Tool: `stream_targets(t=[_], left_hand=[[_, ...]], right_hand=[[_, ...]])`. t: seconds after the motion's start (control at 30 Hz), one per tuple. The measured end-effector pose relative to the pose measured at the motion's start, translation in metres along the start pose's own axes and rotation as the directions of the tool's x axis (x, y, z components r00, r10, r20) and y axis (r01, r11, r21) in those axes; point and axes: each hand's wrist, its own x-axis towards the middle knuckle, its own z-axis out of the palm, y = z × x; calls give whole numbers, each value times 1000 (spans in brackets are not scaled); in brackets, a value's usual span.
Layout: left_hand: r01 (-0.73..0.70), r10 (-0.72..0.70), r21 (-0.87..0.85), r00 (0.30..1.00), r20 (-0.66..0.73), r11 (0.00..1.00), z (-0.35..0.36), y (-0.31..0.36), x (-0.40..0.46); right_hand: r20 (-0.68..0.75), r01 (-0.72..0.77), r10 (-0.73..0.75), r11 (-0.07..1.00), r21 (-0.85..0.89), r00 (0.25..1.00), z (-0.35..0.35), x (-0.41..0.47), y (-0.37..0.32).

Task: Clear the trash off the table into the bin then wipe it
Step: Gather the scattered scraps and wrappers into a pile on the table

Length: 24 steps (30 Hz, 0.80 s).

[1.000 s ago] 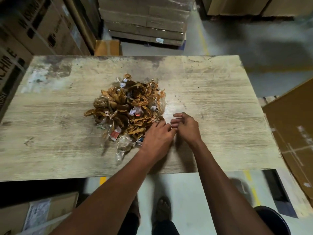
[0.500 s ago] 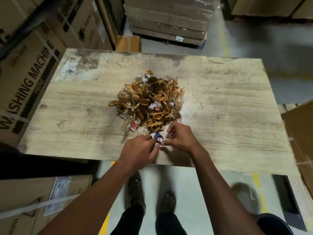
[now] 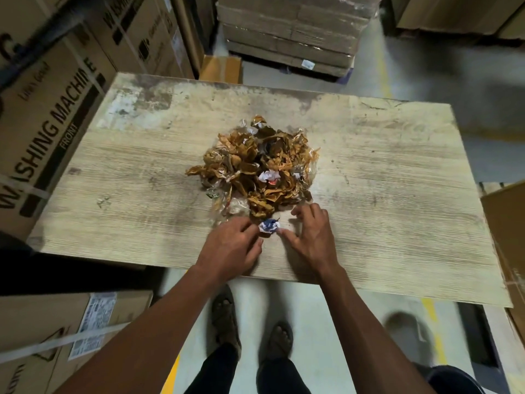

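While cardboard boxes [image 3: 48, 109] crowd the concrete floor, I see the worn wooden table [image 3: 397, 180] bearing a trash pile [image 3: 255, 169]. Left hand [image 3: 230, 248] and right hand [image 3: 311, 237], fingers loosely spread, touch a crumpled wrapper [image 3: 268, 226] between them.

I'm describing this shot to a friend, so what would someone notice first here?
First, the heap of crumpled brown scraps and clear plastic wrappers in the middle of the worn, pale wooden table. At its near edge, the left hand and right hand close in from either side of a small crumpled white-and-blue paper ball. Large cardboard boxes printed WASHING MACHINE stand along the left.
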Motion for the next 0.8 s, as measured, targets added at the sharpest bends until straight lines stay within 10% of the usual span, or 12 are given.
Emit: stream_targets(t=[0.3,0.5,0.6,0.8], left_hand=[[-55,30,-130,983,-183,990,-23,21,37],[352,-424,-256,839,-342,900,-54,-6,104],[507,-607,-372,759,-235,778,-59,-30,132],[527,-537,-385,839,91,758,-40,-53,172]], right_hand=[[-242,106,-56,974,198,969,-23,17,-25],[-367,-16,103,972,234,924,-39,67,-48],[-227,-123,170,970,208,959,-37,99,-50],[-70,-85,89,995,54,994,-10,141,-53]])
